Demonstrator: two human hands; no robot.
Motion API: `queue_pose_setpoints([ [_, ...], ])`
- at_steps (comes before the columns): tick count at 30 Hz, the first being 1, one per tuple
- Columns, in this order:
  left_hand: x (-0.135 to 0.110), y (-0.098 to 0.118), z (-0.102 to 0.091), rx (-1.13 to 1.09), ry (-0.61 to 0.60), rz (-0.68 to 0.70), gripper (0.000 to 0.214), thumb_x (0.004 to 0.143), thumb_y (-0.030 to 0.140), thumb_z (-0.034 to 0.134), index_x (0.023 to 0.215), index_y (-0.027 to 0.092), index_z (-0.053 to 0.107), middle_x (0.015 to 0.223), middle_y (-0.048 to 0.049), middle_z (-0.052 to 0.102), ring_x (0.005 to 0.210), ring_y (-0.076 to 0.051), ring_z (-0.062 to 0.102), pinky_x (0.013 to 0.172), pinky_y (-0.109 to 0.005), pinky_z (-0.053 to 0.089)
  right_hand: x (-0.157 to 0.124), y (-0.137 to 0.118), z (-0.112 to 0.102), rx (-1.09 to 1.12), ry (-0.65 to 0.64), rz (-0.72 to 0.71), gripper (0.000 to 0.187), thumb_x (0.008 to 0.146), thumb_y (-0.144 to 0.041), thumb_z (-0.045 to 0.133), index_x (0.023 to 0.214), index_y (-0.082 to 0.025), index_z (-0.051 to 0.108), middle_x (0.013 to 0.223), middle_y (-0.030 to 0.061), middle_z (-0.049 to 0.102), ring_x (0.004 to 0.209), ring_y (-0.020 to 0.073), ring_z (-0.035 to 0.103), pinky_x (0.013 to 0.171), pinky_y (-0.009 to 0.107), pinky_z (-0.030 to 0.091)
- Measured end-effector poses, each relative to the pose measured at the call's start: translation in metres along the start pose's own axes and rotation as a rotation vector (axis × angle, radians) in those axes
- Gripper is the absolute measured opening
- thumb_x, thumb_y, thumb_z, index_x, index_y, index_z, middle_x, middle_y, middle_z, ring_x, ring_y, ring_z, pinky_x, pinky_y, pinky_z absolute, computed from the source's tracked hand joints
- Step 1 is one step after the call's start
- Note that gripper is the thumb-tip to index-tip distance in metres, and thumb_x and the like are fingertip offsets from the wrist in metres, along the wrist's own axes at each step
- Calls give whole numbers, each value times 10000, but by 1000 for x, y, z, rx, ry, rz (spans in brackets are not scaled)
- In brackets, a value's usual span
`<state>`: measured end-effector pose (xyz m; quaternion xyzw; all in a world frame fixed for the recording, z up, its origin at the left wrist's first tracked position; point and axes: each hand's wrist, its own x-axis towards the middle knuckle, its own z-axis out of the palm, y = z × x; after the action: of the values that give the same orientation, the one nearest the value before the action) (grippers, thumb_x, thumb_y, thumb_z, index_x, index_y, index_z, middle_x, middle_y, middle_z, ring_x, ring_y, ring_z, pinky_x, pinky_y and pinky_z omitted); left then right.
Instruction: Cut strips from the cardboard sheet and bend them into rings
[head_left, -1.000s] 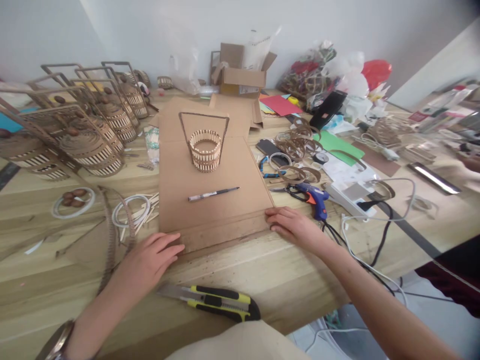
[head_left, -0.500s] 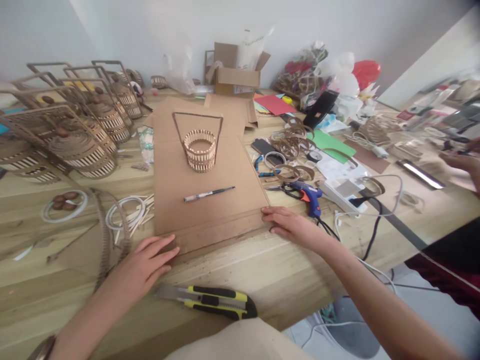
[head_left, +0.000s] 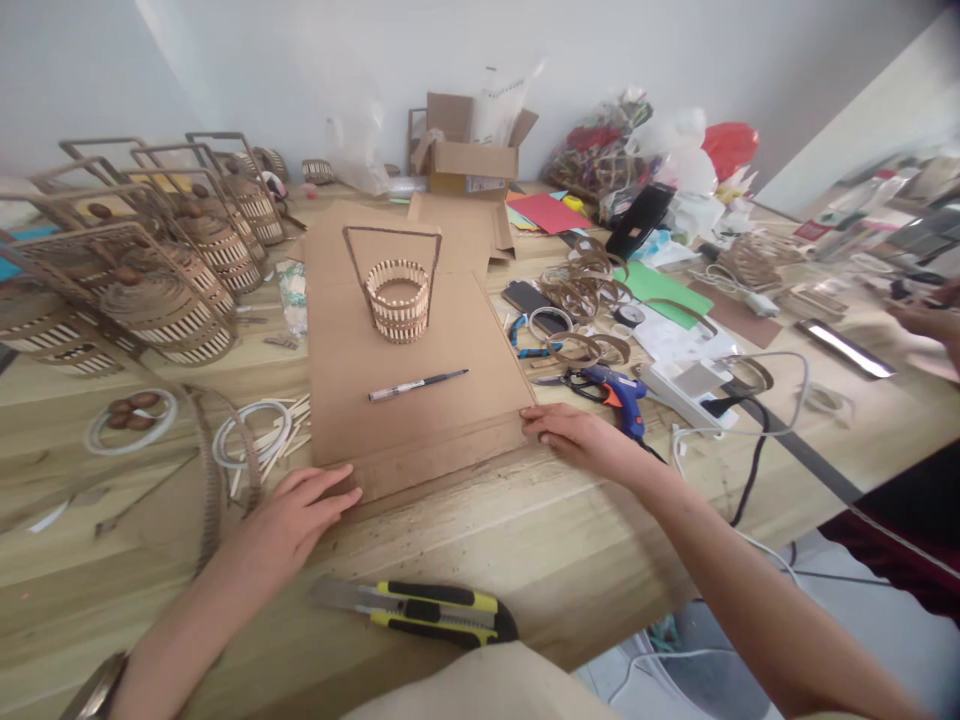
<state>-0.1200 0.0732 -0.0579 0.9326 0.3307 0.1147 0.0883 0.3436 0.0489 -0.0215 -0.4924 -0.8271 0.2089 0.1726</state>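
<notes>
A large brown cardboard sheet (head_left: 420, 425) lies before me, a creased strip running along its near edge. My left hand (head_left: 300, 515) rests on its near left corner, fingers stretched out and apart. At the near right corner, my right hand (head_left: 577, 437) has its fingers bent around the edge of the sheet. On the cardboard stands a small round slatted basket (head_left: 400, 318) with a tall angular handle. A pen (head_left: 417, 385) lies in front of it. Closer to me is a yellow and black utility knife (head_left: 435, 612), its blade pointing left.
Several lidded slatted baskets (head_left: 169, 310) crowd the left. White rings (head_left: 251, 434) and thin sticks lie nearer. To the right are a blue glue gun (head_left: 619, 395), a power strip (head_left: 686, 393), cables and coiled brown strips (head_left: 585, 285). Another person's hand (head_left: 930, 325) shows at far right.
The view has shifted slightly. Both hands remain at the cardboard's near corners, and the basket, pen and knife keep their places.
</notes>
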Motion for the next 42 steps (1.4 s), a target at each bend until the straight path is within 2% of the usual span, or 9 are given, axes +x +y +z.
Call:
queue_pose_setpoints([
  [3, -1, -1, 0, 16, -11, 1, 488, 968, 125, 357, 1259, 312, 701, 1340, -63, 658, 1165, -237, 602, 986, -412, 529, 0, 2, 2, -12, 14, 9, 271, 960, -235, 489, 1121, -234, 707, 1306, 131, 676, 1214, 236, 632, 1030, 440, 506],
  [8, -1, 2, -1, 20, 0, -6, 474, 986, 145, 349, 1259, 305, 702, 1342, -61, 656, 1164, -238, 591, 986, -406, 528, -1, 1, 3, -48, 39, 36, 295, 956, -221, 485, 1166, -208, 692, 1297, 155, 673, 1226, 253, 622, 1017, 461, 519],
  [21, 0, 0, -1, 61, -4, 14, 487, 964, 131, 356, 1259, 303, 703, 1343, -50, 656, 1136, -239, 586, 974, -393, 523, 0, -3, 1, -87, 26, 51, 304, 949, -205, 487, 1164, -234, 699, 1283, 121, 687, 1208, 247, 628, 1007, 459, 527],
  [28, 6, 6, 0, 132, 11, 22, 442, 943, 128, 390, 1156, 277, 747, 1283, -53, 685, 1098, -245, 599, 939, -384, 526, 2, -5, -1, -110, 6, 53, 308, 934, -189, 498, 1155, -232, 708, 1280, 117, 691, 1203, 248, 632, 1004, 451, 529],
  [30, 15, 10, -3, 140, 0, 21, 430, 936, 96, 387, 1059, 251, 769, 1259, -58, 692, 1078, -236, 602, 920, -363, 532, 3, -6, -2, -118, -4, 54, 307, 931, -185, 501, 1152, -229, 709, 1275, 117, 694, 1202, 248, 632, 1004, 445, 531],
  [33, 34, 20, -12, 118, -78, 35, 464, 913, 21, 355, 960, 221, 772, 1242, -68, 695, 1065, -216, 610, 906, -334, 539, 4, -7, -3, -131, -16, 59, 306, 924, -174, 507, 1147, -224, 711, 1269, 120, 696, 1193, 249, 637, 996, 442, 535],
  [35, 51, 28, -17, 72, -214, 93, 539, 872, -43, 335, 1109, 219, 742, 1292, -76, 666, 1100, -205, 608, 908, -318, 539, 5, -8, -3, -137, -23, 61, 310, 916, -163, 514, 1146, -229, 712, 1266, 117, 698, 1194, 249, 636, 996, 443, 535],
  [38, 82, 42, -20, 90, -325, 114, 732, 787, -121, 323, 1319, 273, 638, 1389, -68, 596, 1167, -208, 589, 901, -316, 528, 6, -9, -3, -146, -30, 66, 319, 911, -151, 512, 1145, -229, 714, 1266, 114, 699, 1201, 246, 633, 1005, 440, 528],
  [42, 127, 65, -24, 120, -457, 174, 604, 950, 14, 416, 1464, 325, 485, 1452, -121, 498, 1194, -248, 582, 922, -327, 495, 6, -9, -3, -159, -38, 75, 327, 905, -141, 509, 1146, -222, 714, 1272, 114, 696, 1206, 243, 631, 1018, 429, 518],
])
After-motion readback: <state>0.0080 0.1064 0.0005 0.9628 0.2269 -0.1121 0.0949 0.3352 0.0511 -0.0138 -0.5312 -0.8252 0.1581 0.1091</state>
